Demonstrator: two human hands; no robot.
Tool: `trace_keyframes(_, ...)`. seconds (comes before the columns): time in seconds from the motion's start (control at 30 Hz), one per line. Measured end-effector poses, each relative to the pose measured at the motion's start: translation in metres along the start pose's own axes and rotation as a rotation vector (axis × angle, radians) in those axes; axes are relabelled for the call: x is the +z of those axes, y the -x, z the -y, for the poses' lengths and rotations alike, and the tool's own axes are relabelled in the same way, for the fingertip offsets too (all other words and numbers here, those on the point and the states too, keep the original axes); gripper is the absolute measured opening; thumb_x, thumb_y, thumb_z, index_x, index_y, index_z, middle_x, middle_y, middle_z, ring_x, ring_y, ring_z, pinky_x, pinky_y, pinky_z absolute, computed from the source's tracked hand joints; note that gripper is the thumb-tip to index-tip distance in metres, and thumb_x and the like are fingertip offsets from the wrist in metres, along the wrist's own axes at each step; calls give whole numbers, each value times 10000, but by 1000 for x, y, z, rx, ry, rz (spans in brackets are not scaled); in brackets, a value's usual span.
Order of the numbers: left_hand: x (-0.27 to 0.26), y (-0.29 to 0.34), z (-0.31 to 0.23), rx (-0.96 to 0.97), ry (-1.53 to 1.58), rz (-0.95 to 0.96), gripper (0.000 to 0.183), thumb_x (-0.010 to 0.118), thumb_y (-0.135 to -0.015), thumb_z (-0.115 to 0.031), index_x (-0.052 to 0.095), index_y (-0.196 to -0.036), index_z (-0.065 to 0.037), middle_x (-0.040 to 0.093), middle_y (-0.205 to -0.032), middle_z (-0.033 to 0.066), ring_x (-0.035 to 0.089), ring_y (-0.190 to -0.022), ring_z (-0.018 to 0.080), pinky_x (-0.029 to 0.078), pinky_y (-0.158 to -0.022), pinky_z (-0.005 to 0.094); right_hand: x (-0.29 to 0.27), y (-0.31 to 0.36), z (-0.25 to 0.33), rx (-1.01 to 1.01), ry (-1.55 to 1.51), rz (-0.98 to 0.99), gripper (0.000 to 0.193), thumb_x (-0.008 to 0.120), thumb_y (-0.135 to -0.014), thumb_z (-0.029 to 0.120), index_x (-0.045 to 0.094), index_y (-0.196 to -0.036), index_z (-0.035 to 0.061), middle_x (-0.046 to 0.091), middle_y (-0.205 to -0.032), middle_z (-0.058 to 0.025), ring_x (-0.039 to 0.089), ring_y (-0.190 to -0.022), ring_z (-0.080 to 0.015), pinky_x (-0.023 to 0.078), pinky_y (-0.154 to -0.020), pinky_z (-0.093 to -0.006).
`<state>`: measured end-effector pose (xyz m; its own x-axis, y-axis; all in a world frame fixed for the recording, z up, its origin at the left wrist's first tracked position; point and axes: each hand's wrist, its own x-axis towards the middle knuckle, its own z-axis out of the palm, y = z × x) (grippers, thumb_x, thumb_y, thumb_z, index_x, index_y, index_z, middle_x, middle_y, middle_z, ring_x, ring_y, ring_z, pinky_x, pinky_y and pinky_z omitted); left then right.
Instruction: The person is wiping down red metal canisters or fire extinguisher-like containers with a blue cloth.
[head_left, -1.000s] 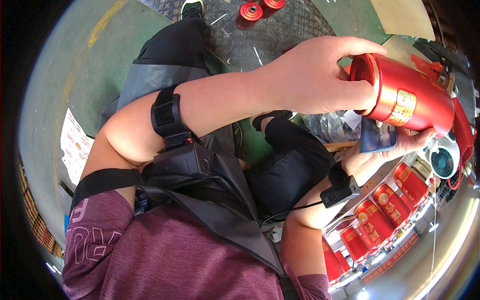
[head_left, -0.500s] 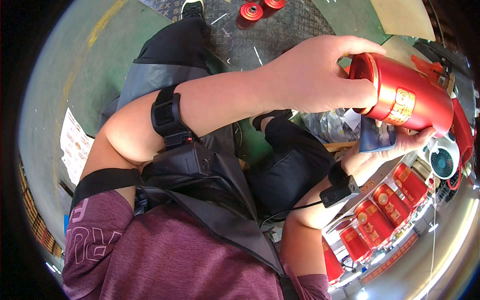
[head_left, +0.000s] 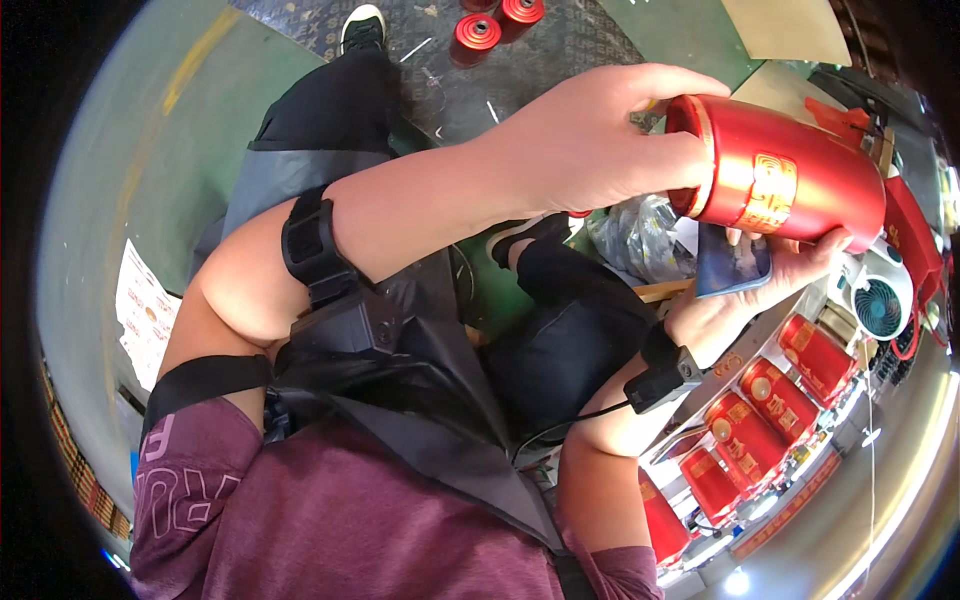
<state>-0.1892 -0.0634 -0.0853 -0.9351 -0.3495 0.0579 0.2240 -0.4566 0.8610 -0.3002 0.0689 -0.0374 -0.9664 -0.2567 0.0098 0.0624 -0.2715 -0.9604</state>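
While two hands hold one red can, three red cylinders chill on a mat.
Left hand pinches its rim; right hand cups underneath, fingers half-hidden.

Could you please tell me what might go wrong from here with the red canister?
The red canister looks smooth and shiny and is held up nearly on its side, so it might slip if the left hand at its gold-ringed end or the right hand underneath loosens. The blue piece at the right hand could also shift and unsettle that support.
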Motion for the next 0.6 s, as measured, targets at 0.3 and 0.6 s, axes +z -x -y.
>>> trace_keyframes(0.3, -4, -1, -9, -182, 280, 42, 541, 493, -961, -158, 401, -1457, 38, 594, -1289, 192, 660, -1118, 290, 577, -925, 436, -7, -1, 5, 56, 169, -103, 781, 643, -816, 732, 544, -1333, 154, 663, -1178, -54, 676, -862, -143, 553, -646, -263)
trace_keyframes(0.6, -4, 0, -8, -300, 500, 89, 560, 470, -955, -289, 410, -1420, 18, 599, -1293, 189, 661, -1122, 346, 562, -929, 484, -14, 4, 6, 207, -66, 28, 769, 713, -771, 710, 558, -1263, 139, 650, -975, -28, 520, -595, -93, 407, -466, -225)
